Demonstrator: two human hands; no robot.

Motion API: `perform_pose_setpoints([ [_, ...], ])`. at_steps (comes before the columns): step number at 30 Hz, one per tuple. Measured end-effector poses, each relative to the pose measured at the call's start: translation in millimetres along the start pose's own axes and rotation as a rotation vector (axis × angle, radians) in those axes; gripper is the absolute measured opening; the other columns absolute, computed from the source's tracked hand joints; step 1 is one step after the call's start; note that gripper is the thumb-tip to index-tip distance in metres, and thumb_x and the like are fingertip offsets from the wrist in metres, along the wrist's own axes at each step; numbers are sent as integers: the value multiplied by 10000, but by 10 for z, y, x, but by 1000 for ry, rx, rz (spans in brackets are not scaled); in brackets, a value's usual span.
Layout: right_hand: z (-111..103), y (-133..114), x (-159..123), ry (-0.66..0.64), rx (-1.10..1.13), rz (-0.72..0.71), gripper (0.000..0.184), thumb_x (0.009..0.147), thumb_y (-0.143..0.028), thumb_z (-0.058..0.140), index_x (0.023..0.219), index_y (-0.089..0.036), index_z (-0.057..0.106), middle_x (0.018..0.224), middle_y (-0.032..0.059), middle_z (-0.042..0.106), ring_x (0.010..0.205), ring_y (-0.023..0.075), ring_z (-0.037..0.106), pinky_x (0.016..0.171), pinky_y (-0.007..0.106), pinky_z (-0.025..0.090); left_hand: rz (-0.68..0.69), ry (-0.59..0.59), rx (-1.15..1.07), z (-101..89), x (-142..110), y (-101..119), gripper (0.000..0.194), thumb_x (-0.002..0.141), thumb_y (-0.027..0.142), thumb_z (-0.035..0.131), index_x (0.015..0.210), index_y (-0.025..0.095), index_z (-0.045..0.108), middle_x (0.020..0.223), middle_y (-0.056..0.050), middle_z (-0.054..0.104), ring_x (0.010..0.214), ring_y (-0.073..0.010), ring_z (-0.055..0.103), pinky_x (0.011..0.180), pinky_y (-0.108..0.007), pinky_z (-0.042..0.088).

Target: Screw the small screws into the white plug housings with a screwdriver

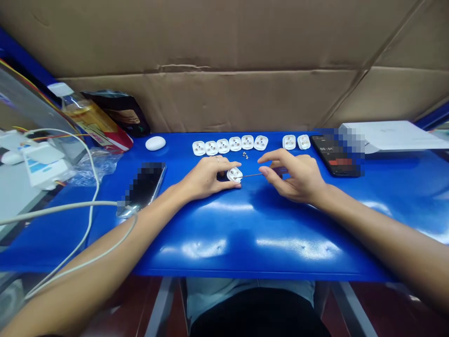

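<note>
In the head view, the left hand [206,180] pinches a white piece [233,173] nearer than the white row [235,143]; the right hand [298,177] has thumb and forefinger spread, its grip on the screwdriver [252,175] hidden. Screw work seems in hand, calling for steady alignment.

Creased brown cardboard [245,103] behind glossy blue table [224,227]; white glare [305,248]; grey legs [160,309] below; reddish floor [138,297].

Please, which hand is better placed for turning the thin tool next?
Probably the right hand: the thin tool extends from it toward the white piece. The left hand seems less suitable, because it is occupied holding that piece.
</note>
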State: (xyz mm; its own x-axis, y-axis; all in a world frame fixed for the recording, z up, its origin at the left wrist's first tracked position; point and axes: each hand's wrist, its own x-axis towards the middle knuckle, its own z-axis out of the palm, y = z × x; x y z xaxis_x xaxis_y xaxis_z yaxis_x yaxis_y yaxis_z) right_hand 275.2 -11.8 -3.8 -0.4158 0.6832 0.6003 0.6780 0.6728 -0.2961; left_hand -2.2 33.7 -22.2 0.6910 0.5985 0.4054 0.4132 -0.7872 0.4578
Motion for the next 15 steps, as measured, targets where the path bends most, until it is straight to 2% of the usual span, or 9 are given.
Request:
perform_pose_setpoints([
  [4, -13, -20, 0, -26, 127, -23, 283, 975, -270, 653, 1252, -221, 625, 1004, 57, 818, 803, 217, 806, 691, 314, 620, -15, -14, -2, -5, 2, 4, 523, 899, 444, 862, 1337, 177, 763, 964, -55, 797, 840, -205, 744, 821, -311, 567],
  [8, -24, -37, 4, 5, 22, -38, 229, 986, -260, 658, 1214, -248, 643, 898, 13, 814, 662, 191, 776, 596, 286, 574, -13, -13, -7, -4, 1, 6, 504, 914, 440, 848, 1331, 171, 764, 975, -65, 795, 859, -207, 743, 831, -313, 564],
  [11, -31, -39, 14, -40, 122, -34, 329, 987, -267, 661, 1305, -240, 582, 1011, 53, 821, 790, 216, 803, 681, 314, 621, -37, -23, -3, -6, -2, 4, 511, 912, 465, 842, 1340, 197, 758, 982, -57, 795, 856, -205, 739, 833, -317, 565],
  [13, -30, -41, 16, -53, 156, -39, 361, 973, -233, 666, 1320, -231, 567, 1030, 69, 821, 829, 219, 808, 675, 306, 621, -48, -28, 4, -7, -2, 3, 520, 910, 484, 838, 1345, 210, 755, 987, -53, 795, 863, -210, 738, 837, -324, 566],
  [15, -25, -46, 10, -12, 65, -53, 285, 981, -243, 672, 1260, -233, 612, 888, 35, 815, 688, 200, 783, 576, 281, 568, -43, -24, 5, -5, -2, 2, 508, 916, 486, 831, 1337, 211, 760, 991, -55, 793, 875, -218, 738, 842, -334, 569],
])
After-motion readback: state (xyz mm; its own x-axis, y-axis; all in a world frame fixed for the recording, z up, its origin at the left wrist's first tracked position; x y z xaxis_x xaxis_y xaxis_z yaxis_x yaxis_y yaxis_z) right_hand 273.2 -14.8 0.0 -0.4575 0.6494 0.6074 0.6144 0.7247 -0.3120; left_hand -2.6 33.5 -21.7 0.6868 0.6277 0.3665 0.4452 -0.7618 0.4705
